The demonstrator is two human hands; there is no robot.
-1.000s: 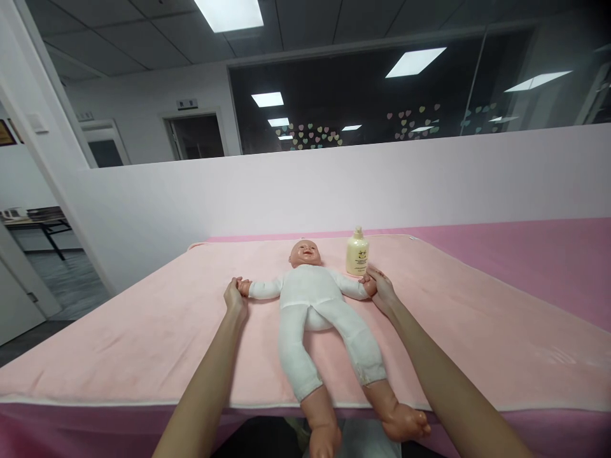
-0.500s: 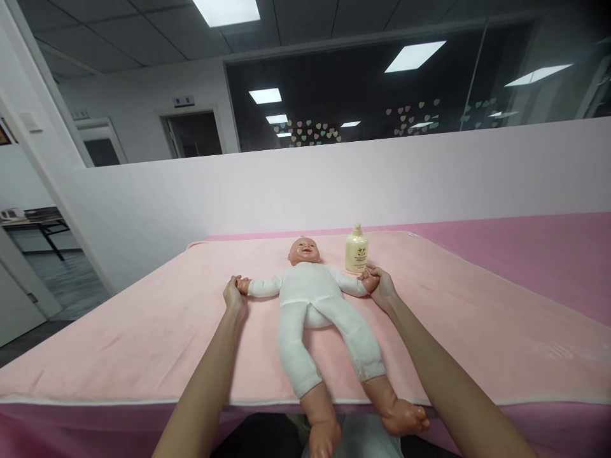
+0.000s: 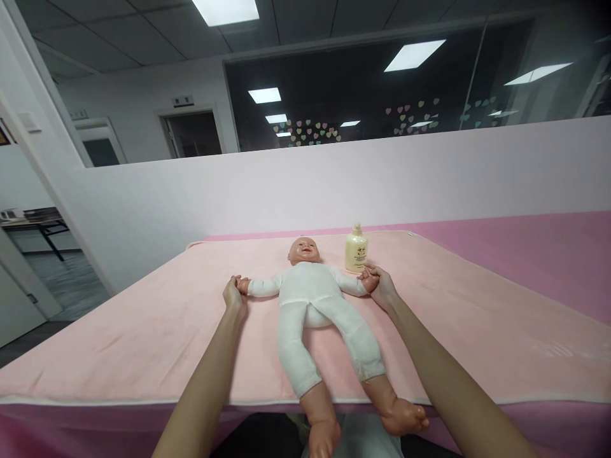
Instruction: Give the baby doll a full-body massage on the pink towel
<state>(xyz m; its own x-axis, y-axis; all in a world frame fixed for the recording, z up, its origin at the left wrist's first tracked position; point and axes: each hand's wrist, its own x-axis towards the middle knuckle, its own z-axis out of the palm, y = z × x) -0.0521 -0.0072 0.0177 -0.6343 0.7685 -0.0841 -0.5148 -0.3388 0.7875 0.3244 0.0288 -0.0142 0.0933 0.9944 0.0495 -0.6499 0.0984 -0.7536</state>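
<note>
A baby doll (image 3: 312,286) with a white cloth body lies on its back on a pink towel (image 3: 157,337), head away from me, legs hanging past the front edge. Its arms are stretched out to both sides. My left hand (image 3: 233,295) is closed around the doll's hand on the left. On the other side, my right hand (image 3: 383,287) grips the doll's other hand, fingers curled over it. Just behind my right hand stands a pale yellow pump bottle (image 3: 356,249), upright and close to the doll's outstretched arm.
A low white wall (image 3: 305,187) runs behind the table, with a dark window (image 3: 363,95) bearing heart stickers above it. Darker pink cover (image 3: 548,254) shows beyond the towel at right. Far left, another table (image 3: 41,219) holds stacked items.
</note>
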